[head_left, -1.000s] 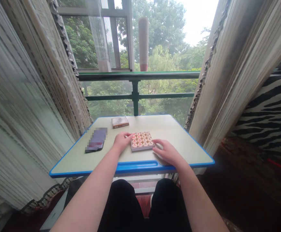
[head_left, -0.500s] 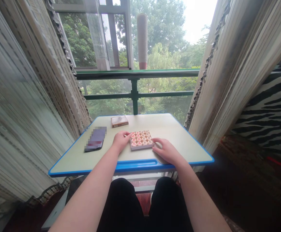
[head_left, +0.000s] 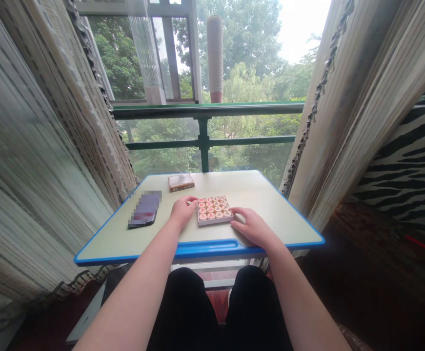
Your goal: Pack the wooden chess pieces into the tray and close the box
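Observation:
A shallow open box of xiangqi pieces (head_left: 215, 208) rests flat on the table in front of me. Its round wooden discs lie in rows, red characters toward the left and dark ones toward the right. My left hand (head_left: 183, 212) holds the box at its left side, fingers bent against the edge. At the opposite side, my right hand (head_left: 249, 225) grips the right edge near the front corner, with the thumb toward me and the fingers further back. Some fingertips are hidden against the box.
The light table (head_left: 120, 246) has a blue rim with a pen groove at the front. Behind my left hand lies a flat brown-edged box lid (head_left: 181, 182). A dark phone (head_left: 145, 209), partly pixelated, is at the left. Curtains flank the table; a green railing (head_left: 161, 112) stands beyond.

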The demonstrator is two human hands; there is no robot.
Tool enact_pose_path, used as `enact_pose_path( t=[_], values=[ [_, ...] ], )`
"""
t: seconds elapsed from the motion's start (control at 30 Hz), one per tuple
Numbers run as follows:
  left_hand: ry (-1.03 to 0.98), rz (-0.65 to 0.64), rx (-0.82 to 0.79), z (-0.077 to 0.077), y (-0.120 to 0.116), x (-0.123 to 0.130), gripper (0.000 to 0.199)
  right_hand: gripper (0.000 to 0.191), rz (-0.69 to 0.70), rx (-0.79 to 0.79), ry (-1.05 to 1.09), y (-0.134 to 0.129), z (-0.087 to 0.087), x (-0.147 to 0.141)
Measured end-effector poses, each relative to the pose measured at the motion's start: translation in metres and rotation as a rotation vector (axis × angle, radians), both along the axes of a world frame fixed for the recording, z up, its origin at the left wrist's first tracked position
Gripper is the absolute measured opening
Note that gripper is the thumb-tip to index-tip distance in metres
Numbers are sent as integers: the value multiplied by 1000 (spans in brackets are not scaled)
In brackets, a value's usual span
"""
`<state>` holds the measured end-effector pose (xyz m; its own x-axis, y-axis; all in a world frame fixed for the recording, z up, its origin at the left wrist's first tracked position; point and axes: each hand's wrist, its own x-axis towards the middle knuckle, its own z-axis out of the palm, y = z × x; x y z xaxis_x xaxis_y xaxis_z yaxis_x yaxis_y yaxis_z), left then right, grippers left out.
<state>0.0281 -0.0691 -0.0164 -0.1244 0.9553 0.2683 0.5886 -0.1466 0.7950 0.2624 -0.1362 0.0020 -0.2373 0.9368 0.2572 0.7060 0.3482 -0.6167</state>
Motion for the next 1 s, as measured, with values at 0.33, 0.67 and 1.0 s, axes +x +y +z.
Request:
enact_pose_path(
  t=[0.33, 0.67, 1.0],
  values=[
    [150, -117, 187, -5, 4, 3, 27, 39, 3, 1, 2, -1, 2, 0],
    [360, -162, 154, 3, -1, 14, 41, 39, 6, 11, -17, -1, 0, 1],
    [244, 173, -28, 5, 1, 6, 36, 40, -1, 3, -18, 0, 0, 1]
  ],
)
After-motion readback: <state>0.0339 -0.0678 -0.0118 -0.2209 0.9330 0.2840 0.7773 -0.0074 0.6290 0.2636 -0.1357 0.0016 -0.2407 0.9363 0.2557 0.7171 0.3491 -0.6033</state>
